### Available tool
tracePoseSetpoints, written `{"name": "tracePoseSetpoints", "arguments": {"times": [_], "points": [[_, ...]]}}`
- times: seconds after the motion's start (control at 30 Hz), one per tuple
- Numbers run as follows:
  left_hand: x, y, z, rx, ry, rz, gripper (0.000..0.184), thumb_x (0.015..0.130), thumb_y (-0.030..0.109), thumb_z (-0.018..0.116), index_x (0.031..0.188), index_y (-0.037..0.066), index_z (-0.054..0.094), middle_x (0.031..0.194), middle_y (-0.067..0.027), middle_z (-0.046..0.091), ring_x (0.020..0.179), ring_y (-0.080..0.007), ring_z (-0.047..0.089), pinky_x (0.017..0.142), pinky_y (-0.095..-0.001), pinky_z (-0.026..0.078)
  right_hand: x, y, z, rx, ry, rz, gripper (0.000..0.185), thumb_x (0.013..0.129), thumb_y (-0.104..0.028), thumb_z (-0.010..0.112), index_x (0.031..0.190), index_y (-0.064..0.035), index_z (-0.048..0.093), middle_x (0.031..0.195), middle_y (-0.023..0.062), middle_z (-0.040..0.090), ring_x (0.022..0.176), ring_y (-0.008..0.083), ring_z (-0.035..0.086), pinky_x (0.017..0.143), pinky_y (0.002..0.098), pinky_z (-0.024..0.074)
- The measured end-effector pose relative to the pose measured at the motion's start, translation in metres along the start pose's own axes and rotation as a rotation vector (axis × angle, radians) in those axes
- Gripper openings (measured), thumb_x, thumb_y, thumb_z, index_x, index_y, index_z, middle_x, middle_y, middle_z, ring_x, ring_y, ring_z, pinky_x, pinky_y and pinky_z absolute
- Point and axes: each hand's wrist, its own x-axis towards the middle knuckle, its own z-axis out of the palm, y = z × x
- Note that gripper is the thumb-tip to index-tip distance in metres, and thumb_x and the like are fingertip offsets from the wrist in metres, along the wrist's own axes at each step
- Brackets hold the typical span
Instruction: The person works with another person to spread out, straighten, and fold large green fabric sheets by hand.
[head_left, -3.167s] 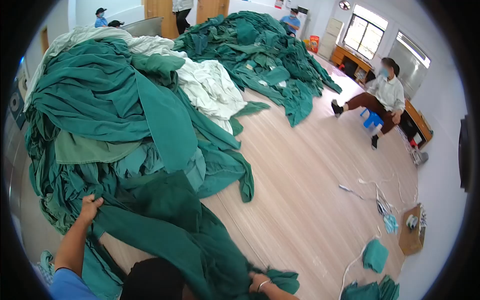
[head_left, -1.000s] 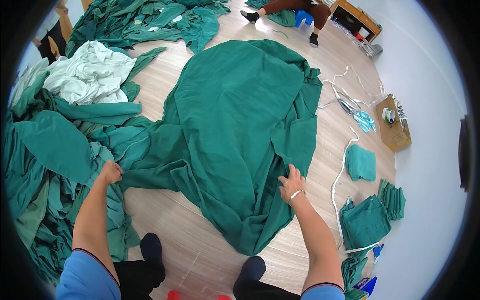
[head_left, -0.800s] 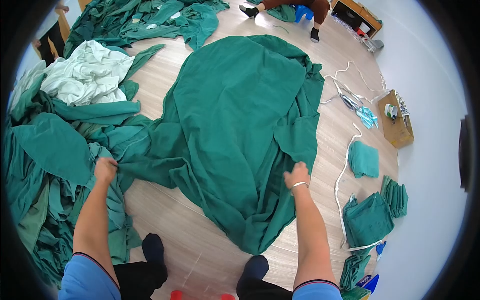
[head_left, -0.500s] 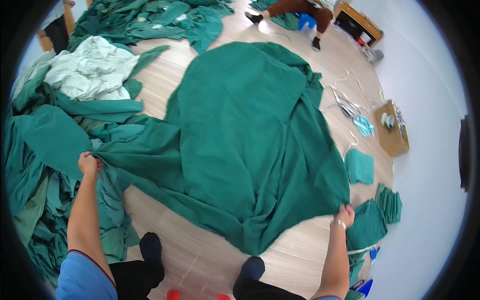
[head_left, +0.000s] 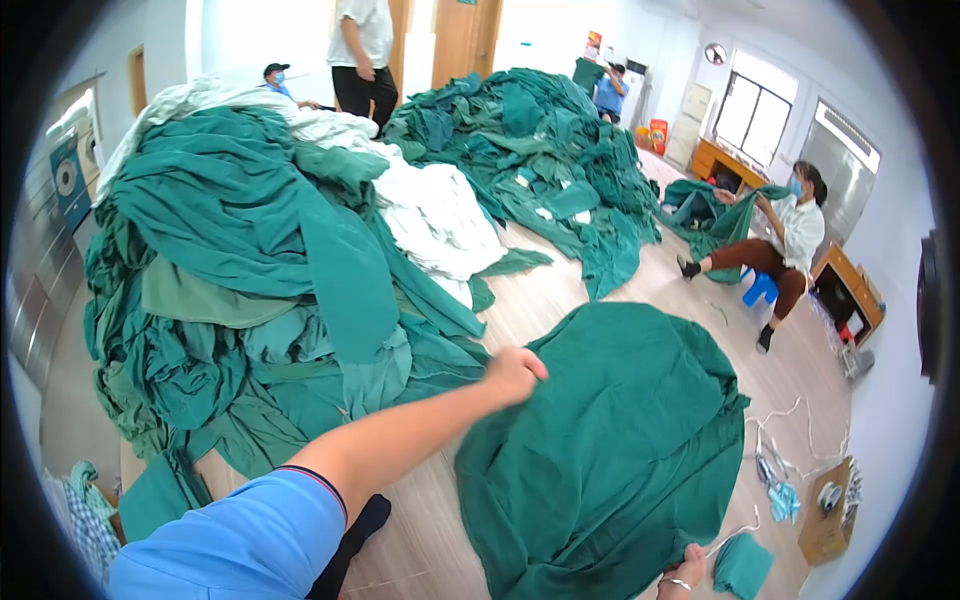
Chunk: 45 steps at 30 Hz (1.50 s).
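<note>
A large green cloth sheet (head_left: pixel 610 440) lies spread on the floor, with creases and a rounded far edge. My left hand (head_left: pixel 515 376) is closed at its left edge, slightly blurred, with the cloth's rim at its fingers. Low in the view, my right hand (head_left: pixel 686 572) pinches the sheet's near right edge; a band circles that wrist. A folded green cloth (head_left: pixel 743 566) rests just right of my right hand.
A tall heap of green cloths (head_left: pixel 230 220) with white cloth (head_left: pixel 435 215) stands left; another green heap (head_left: pixel 540 150) lies behind. A seated person (head_left: pixel 790 235) handles green cloth at right. White cords (head_left: pixel 800 410) and a cardboard box (head_left: pixel 828 515) lie along the right wall.
My view has lifted and swung left. My left hand has moved from the far left in toward the sheet, and the sheet's stretched left corner is drawn in. My right hand still grips the edge.
</note>
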Motion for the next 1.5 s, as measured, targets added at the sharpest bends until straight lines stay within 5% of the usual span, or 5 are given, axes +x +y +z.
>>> {"name": "tracePoseSetpoints", "arguments": {"times": [0.27,0.47,0.87,1.3,1.5], "points": [[-0.121,0.106,-0.03,-0.35,-0.208,-0.172,0.029,0.065,-0.008,0.04,0.079,0.003,0.063,0.069,-0.0067,0.06,0.064,-0.0114,0.053,0.056,-0.0245,0.041,-0.054,-0.06,0.043,-0.166,-0.127,0.227,0.005,0.078,-0.012,0.054,0.08,-0.007,0.055,0.065,0.0048,0.052,0.056,0.0179,0.049,0.048,0.0325,0.0409],[-0.144,0.086,-0.022,-0.559,-0.126,-0.416,0.024,0.07,-0.002,0.042,0.076,0.005,0.064,0.072,-0.0067,0.062,0.065,-0.012,0.054,0.06,-0.0264,0.044,-0.07,-0.059,0.036,-0.04,0.265,0.315,0.007,0.078,-0.017,0.05,0.073,-0.0115,0.051,0.055,-0.0036,0.046,0.04,0.0091,0.038,0.037,0.0219,0.0311],[-0.139,0.117,-0.021,-0.411,-0.361,-0.215,0.018,0.072,0.001,0.05,0.082,0.001,0.065,0.068,-0.0037,0.059,0.058,-0.0084,0.05,0.052,-0.0214,0.04,-0.17,-0.093,0.078,0.391,-0.17,0.282,0.006,0.081,-0.011,0.051,0.086,-0.014,0.048,0.059,-0.0036,0.046,0.047,0.0097,0.044,0.041,0.0269,0.0381],[-0.155,0.102,0.069,-0.38,-0.595,-0.395,0.055,0.072,0.052,0.061,0.076,-0.003,0.06,0.068,-0.0054,0.056,0.047,-0.0111,0.045,0.042,-0.0236,0.038,-0.209,-0.092,0.124,0.147,-0.534,0.332,0.015,0.077,-0.005,0.059,0.091,-0.0049,0.052,0.065,0.0011,0.05,0.052,0.0119,0.047,0.046,0.0254,0.0399],[-0.156,0.104,0.081,-0.439,-0.686,-0.415,0.024,0.07,0.018,0.069,0.077,-0.003,0.06,0.071,-0.0083,0.058,0.062,-0.0133,0.053,0.051,-0.0256,0.043,-0.221,-0.079,0.126,-0.276,-0.838,0.231,0.005,0.076,-0.005,0.061,0.081,-0.0045,0.06,0.064,0.0024,0.058,0.047,0.0104,0.049,0.048,0.0251,0.0456]]}}
